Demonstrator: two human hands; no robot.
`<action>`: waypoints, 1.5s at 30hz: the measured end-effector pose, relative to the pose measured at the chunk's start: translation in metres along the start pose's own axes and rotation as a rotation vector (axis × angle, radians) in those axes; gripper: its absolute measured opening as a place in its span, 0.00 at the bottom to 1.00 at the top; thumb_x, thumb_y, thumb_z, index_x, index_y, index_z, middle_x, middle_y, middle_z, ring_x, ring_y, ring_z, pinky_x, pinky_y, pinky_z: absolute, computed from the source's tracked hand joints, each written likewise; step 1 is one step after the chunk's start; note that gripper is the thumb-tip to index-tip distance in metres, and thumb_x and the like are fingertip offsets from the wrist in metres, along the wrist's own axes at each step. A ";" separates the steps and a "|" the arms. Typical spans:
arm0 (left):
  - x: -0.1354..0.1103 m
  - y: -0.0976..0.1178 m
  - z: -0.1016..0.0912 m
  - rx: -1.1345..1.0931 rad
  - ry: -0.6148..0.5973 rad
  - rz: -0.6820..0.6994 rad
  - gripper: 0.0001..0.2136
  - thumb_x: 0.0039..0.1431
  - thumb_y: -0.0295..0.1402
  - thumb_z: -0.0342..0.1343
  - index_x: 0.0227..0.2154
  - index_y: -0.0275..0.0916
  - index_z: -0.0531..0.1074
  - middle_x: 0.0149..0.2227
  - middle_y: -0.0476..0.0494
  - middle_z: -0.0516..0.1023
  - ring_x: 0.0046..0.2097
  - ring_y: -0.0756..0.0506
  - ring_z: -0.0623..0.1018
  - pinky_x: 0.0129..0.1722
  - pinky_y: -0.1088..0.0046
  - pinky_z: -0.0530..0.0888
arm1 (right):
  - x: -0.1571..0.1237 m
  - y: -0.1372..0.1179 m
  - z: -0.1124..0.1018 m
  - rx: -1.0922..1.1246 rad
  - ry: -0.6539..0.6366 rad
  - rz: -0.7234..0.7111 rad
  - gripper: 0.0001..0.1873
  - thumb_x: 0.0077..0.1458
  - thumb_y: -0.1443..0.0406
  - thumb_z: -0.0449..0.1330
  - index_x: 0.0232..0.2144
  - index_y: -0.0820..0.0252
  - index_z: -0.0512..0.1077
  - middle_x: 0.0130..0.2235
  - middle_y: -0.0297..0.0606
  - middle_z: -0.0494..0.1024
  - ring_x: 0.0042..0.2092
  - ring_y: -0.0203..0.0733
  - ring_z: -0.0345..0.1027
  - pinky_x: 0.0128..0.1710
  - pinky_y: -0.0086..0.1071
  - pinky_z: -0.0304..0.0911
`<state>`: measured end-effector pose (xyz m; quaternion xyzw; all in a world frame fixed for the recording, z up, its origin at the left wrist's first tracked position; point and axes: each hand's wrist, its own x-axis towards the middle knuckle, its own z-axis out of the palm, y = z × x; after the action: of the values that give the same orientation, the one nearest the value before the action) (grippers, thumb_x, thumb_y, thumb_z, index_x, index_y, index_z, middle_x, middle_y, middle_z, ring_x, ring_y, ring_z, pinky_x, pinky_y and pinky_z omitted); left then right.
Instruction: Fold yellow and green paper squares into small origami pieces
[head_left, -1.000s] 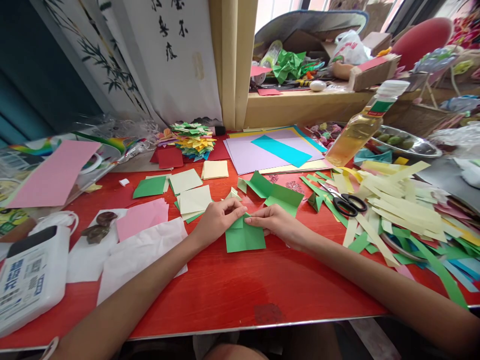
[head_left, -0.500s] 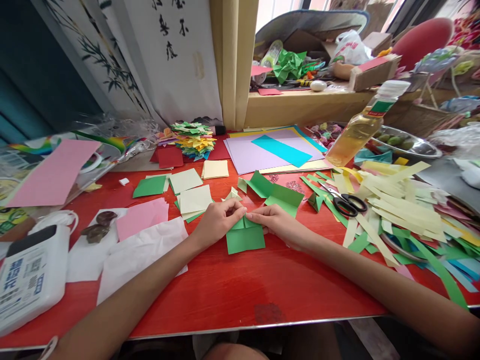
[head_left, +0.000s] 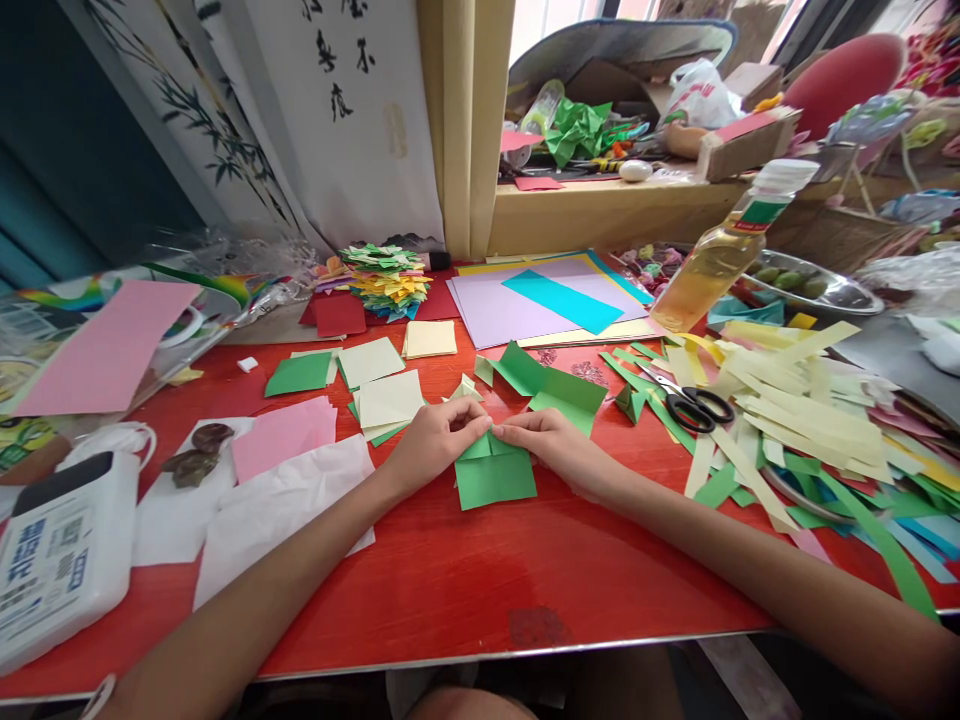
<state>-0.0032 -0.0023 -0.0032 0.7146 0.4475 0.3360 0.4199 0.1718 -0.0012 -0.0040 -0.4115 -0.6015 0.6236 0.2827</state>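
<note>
A green sheet of paper [head_left: 496,480] with creases and a folded upper part is held in front of me, just over the red table. My left hand [head_left: 442,440] pinches its top edge between thumb and fingers. Close beside it, my right hand [head_left: 544,440] pinches the same edge, the fingertips of both hands nearly meeting. The far side of the paper is hidden by my fingers. Behind my hands lie creased green papers [head_left: 574,398] and a small folded cream piece [head_left: 466,388]. Cream paper squares [head_left: 390,400] are stacked left of my left hand.
Black-handled scissors [head_left: 697,408] lie among cut paper strips [head_left: 817,420] on the right. A bottle of yellow liquid [head_left: 712,260] stands behind them. To the left are white tissue [head_left: 281,510], pink paper [head_left: 289,435] and a white box [head_left: 71,550]. Purple sheets [head_left: 487,310] lie at the back.
The lower part of the green paper has shifted slightly to the right and swung a little. Both hands keep their pinch in nearly the same place.
</note>
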 end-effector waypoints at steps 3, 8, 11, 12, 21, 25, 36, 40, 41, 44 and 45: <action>-0.001 0.001 0.000 0.040 0.028 0.012 0.10 0.57 0.38 0.47 0.25 0.37 0.65 0.23 0.52 0.61 0.26 0.52 0.61 0.25 0.77 0.59 | 0.001 0.001 0.000 -0.021 0.002 -0.011 0.23 0.47 0.48 0.56 0.18 0.62 0.65 0.18 0.30 0.58 0.22 0.30 0.47 0.21 0.28 0.42; -0.001 0.002 -0.001 -0.019 0.114 -0.022 0.11 0.56 0.40 0.48 0.25 0.37 0.65 0.22 0.52 0.61 0.25 0.53 0.60 0.24 0.77 0.59 | 0.003 0.004 -0.003 -0.048 0.012 -0.058 0.22 0.50 0.50 0.54 0.19 0.62 0.65 0.20 0.30 0.58 0.22 0.30 0.46 0.22 0.28 0.42; 0.000 0.003 -0.001 -0.076 0.176 -0.047 0.12 0.56 0.40 0.48 0.24 0.37 0.65 0.22 0.52 0.62 0.25 0.53 0.61 0.24 0.77 0.59 | 0.003 0.003 -0.005 -0.121 0.085 -0.094 0.21 0.51 0.50 0.53 0.22 0.62 0.68 0.21 0.31 0.60 0.23 0.31 0.48 0.23 0.29 0.43; 0.000 0.003 -0.001 -0.093 0.197 -0.048 0.12 0.56 0.40 0.48 0.24 0.37 0.64 0.22 0.52 0.62 0.25 0.53 0.61 0.24 0.78 0.59 | 0.003 0.003 -0.006 -0.138 0.115 -0.101 0.20 0.51 0.51 0.53 0.23 0.62 0.69 0.21 0.31 0.61 0.23 0.31 0.49 0.23 0.29 0.44; 0.004 -0.002 0.000 -0.343 0.266 -0.105 0.10 0.55 0.39 0.51 0.26 0.37 0.64 0.20 0.53 0.66 0.19 0.56 0.58 0.18 0.79 0.55 | 0.006 0.005 -0.007 0.225 0.292 -0.129 0.19 0.50 0.50 0.55 0.23 0.60 0.66 0.26 0.34 0.68 0.27 0.36 0.62 0.27 0.29 0.58; 0.004 -0.003 0.000 -0.345 0.266 -0.112 0.08 0.55 0.37 0.52 0.28 0.38 0.64 0.15 0.57 0.59 0.16 0.57 0.55 0.15 0.80 0.52 | 0.006 0.004 -0.006 0.263 0.223 -0.159 0.14 0.50 0.54 0.57 0.33 0.59 0.68 0.33 0.36 0.73 0.34 0.39 0.67 0.34 0.31 0.63; 0.001 -0.003 0.004 -0.282 0.094 -0.054 0.06 0.53 0.33 0.54 0.30 0.38 0.63 0.22 0.54 0.64 0.21 0.55 0.66 0.20 0.80 0.65 | 0.007 0.007 -0.011 -0.006 0.225 -0.184 0.16 0.48 0.61 0.59 0.42 0.56 0.68 0.42 0.36 0.72 0.40 0.41 0.66 0.39 0.33 0.62; 0.002 -0.001 0.005 -0.336 0.135 -0.026 0.05 0.54 0.32 0.53 0.32 0.39 0.63 0.23 0.54 0.65 0.24 0.53 0.70 0.23 0.78 0.70 | 0.010 0.011 -0.010 0.288 0.284 -0.164 0.19 0.46 0.61 0.62 0.42 0.57 0.66 0.34 0.35 0.73 0.32 0.37 0.67 0.32 0.31 0.63; 0.002 -0.001 0.006 -0.349 0.122 -0.025 0.07 0.53 0.31 0.53 0.35 0.39 0.62 0.23 0.54 0.64 0.24 0.53 0.71 0.23 0.77 0.71 | 0.011 0.011 -0.009 0.317 0.298 -0.177 0.18 0.46 0.61 0.62 0.41 0.57 0.67 0.32 0.34 0.73 0.31 0.36 0.67 0.30 0.30 0.63; 0.002 -0.001 0.006 -0.361 0.062 -0.046 0.13 0.53 0.30 0.54 0.42 0.41 0.61 0.25 0.55 0.64 0.24 0.53 0.72 0.25 0.76 0.71 | 0.009 0.009 -0.009 0.300 0.290 -0.199 0.19 0.46 0.62 0.61 0.43 0.56 0.68 0.32 0.33 0.72 0.31 0.36 0.67 0.29 0.29 0.63; 0.002 -0.002 0.006 -0.359 0.044 -0.055 0.14 0.53 0.31 0.54 0.43 0.41 0.61 0.25 0.55 0.65 0.24 0.53 0.72 0.26 0.76 0.71 | 0.008 0.008 -0.009 0.273 0.276 -0.206 0.20 0.47 0.62 0.61 0.45 0.55 0.67 0.33 0.34 0.73 0.32 0.37 0.67 0.30 0.30 0.64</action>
<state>0.0018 -0.0017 -0.0069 0.6082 0.4089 0.4143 0.5397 0.1766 0.0098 -0.0130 -0.3871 -0.5060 0.6047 0.4779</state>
